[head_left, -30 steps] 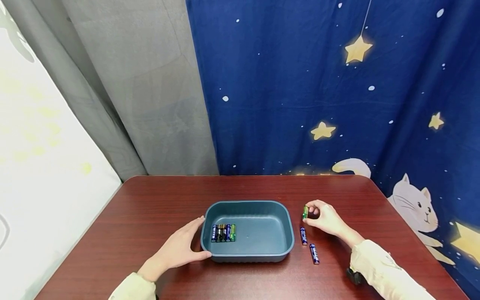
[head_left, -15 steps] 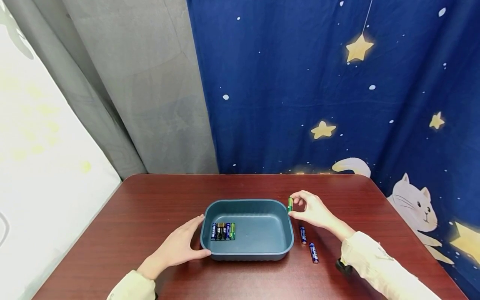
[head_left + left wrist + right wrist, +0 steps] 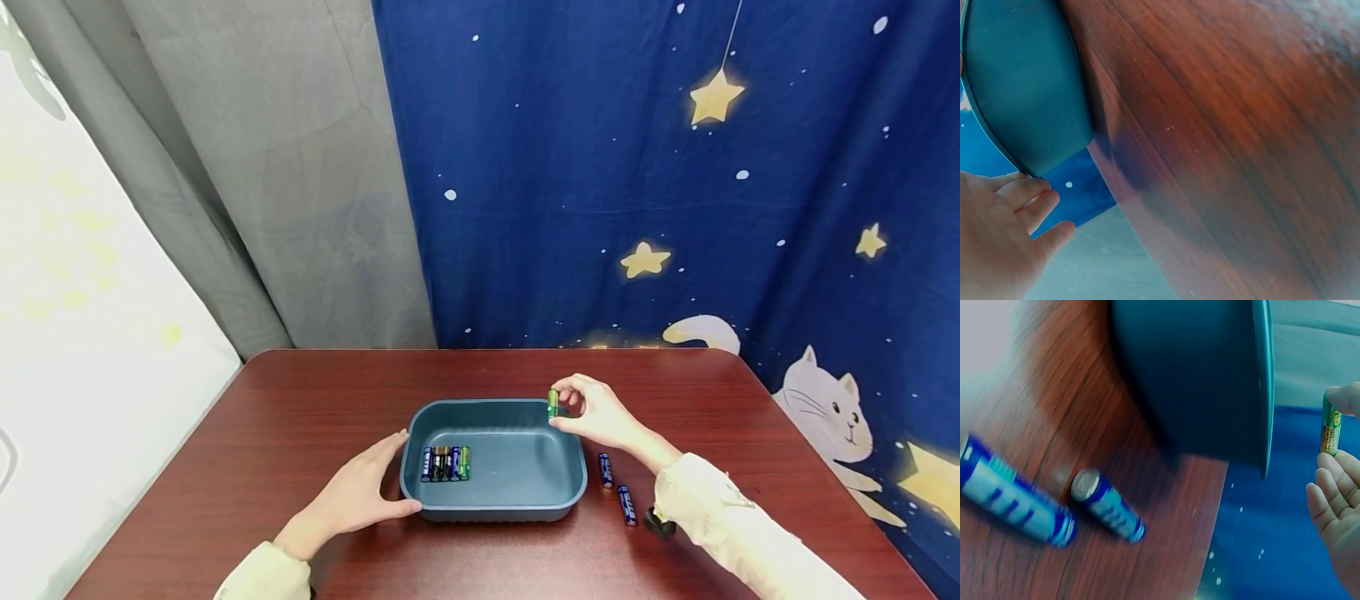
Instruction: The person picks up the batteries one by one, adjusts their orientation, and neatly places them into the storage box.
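Note:
Between thumb and fingertips my right hand (image 3: 602, 414) pinches a green battery (image 3: 552, 403) by its ends, over the back right part of a blue-green plastic basin (image 3: 495, 514). The right wrist view shows this battery (image 3: 1330, 425) with green and gold wrapping. My left hand (image 3: 352, 492) rests against the basin's left end, fingers extended along the rim and thumb at the front left corner. Inside the basin, at the left, several batteries (image 3: 446, 464) lie side by side in a row, blue, black and green ones. Two blue batteries lie on the table right of the basin, a nearer one (image 3: 627, 506) and a farther one (image 3: 606, 471).
The dark red wooden table (image 3: 330, 392) carries the basin near its middle. Behind it hang a grey curtain (image 3: 300, 208) and a blue curtain (image 3: 540, 208) with stars and a cat. A white surface (image 3: 90, 333) stands at the left.
My right hand has carried the green battery leftward from the table beside the basin, past the right rim to over the basin. The left hand stays at the basin's left end.

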`<state>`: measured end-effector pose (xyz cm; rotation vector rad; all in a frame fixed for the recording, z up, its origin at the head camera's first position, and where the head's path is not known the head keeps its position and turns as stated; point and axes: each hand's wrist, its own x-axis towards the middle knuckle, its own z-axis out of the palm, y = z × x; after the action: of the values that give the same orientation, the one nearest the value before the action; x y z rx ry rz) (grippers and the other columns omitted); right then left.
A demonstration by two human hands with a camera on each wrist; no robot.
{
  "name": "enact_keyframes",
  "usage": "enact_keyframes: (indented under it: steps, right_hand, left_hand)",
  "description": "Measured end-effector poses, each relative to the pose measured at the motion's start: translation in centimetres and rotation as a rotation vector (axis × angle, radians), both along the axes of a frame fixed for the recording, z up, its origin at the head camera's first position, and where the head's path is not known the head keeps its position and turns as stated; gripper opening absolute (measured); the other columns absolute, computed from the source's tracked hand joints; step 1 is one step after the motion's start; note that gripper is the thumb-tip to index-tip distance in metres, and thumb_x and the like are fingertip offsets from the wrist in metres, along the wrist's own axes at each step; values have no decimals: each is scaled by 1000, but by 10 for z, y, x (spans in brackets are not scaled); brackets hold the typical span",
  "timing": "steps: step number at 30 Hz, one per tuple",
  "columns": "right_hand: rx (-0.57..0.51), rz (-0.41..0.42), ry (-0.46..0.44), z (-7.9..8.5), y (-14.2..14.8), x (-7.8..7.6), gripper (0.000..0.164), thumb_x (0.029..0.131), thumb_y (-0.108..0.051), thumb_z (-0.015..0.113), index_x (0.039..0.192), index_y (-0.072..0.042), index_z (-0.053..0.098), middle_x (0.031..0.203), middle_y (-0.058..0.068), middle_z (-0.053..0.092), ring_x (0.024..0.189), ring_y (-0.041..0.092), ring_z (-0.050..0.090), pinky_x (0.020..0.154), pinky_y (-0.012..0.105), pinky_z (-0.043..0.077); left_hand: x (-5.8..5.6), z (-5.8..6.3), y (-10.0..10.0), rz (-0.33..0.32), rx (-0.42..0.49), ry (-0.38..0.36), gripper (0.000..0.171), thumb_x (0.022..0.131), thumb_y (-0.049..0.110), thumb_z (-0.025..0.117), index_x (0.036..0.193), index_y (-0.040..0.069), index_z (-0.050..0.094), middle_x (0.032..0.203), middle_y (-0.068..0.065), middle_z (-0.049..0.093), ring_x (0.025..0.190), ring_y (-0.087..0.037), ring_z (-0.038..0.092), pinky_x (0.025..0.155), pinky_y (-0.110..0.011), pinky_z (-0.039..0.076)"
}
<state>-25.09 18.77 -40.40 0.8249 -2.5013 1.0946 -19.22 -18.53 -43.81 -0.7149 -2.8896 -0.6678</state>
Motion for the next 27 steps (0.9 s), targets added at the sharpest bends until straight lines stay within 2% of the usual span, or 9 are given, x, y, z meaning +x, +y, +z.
enact_keyframes:
  steps: [3,8,13,17,20,25,27]
  right_hand:
    - [-7,25,3,-2,-9,0,38,63,-13,80,96,-3,63,79,6,56,67,21,52,56,20,42]
    - [0,78,70,-7,-26,0,39,63,-16,79,96,-3,63,78,4,56,68,15,51,58,23,44]
    - [-14,150,98,-11,-40,1,40,65,-20,78,96,-1,62,78,6,55,67,13,50,58,21,42]
    - [5,154,59,-15,-50,1,39,67,-20,77,97,-1,61,79,2,54,69,18,50,61,22,42]
    - [35,134,-9,-18,-57,2,39,67,-20,77,98,-2,62,81,3,55,72,22,52,64,24,43]
    - [100,127,-86,-26,-68,2,39,68,-22,77,100,-5,61,85,8,58,77,21,53,68,23,44]
    - [126,126,-101,-29,-72,3,39,69,-23,77,100,-6,61,86,5,58,78,18,53,69,22,44]
  left_hand:
    - [0,0,0,-5,-2,5,95,67,58,69,138,3,37,138,-11,41,125,-28,41,97,-48,37]
    - [0,0,0,-4,-3,8,95,67,57,69,138,4,37,139,-11,41,125,-27,41,97,-48,37]
    - [-1,-1,-1,-5,-5,4,95,68,58,68,138,4,36,139,-11,41,125,-27,40,97,-48,37]
    - [-1,-1,-1,-4,-7,6,95,67,58,69,138,4,36,139,-11,40,125,-27,40,97,-48,37]
    - [-1,-1,-1,-4,-10,6,95,67,58,69,139,4,35,139,-11,40,125,-27,40,97,-48,37]
    - [-1,-2,-1,-3,-6,5,95,67,58,68,138,4,36,139,-11,40,125,-27,40,97,-48,37]
    - [-1,-3,-1,-4,-10,5,95,67,59,68,139,4,36,139,-10,41,125,-27,40,97,-48,37]
